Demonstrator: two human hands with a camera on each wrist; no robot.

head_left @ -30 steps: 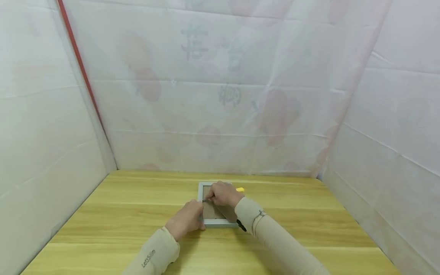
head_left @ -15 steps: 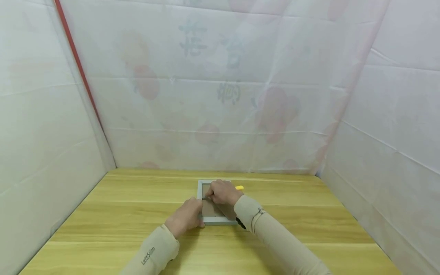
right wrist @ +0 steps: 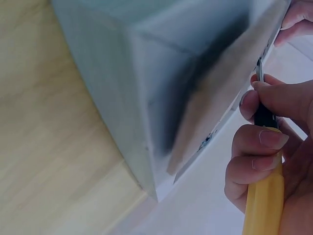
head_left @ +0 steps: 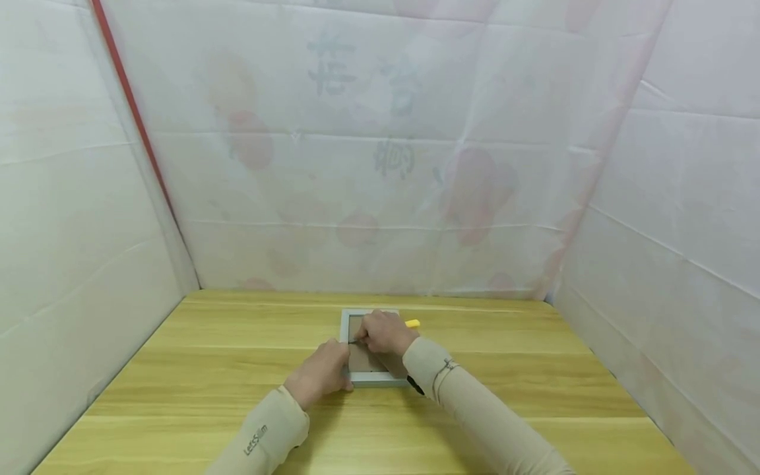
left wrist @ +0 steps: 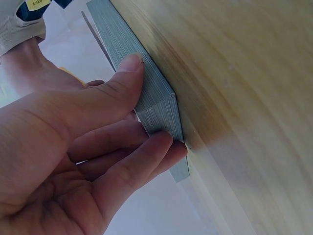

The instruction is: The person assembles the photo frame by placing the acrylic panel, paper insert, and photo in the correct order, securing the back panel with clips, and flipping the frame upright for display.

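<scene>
White sheeting [head_left: 380, 165] behind table [head_left: 178, 369], frame [head_left: 368, 379], hands.

The right hand [head_left: 384, 333] covers most of the yellow tool [head_left: 413, 324], so its tip is hidden. The picture frame [right wrist: 161, 93] looks blurry up close, and its far side is cut off.

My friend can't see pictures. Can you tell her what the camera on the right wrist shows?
A right hand grips a yellow-handled tool, probably a small screwdriver, with its thin metal tip pointed at the back of a grey picture frame. The frame fills most of the close-up view and lies on a light wooden table.
</scene>
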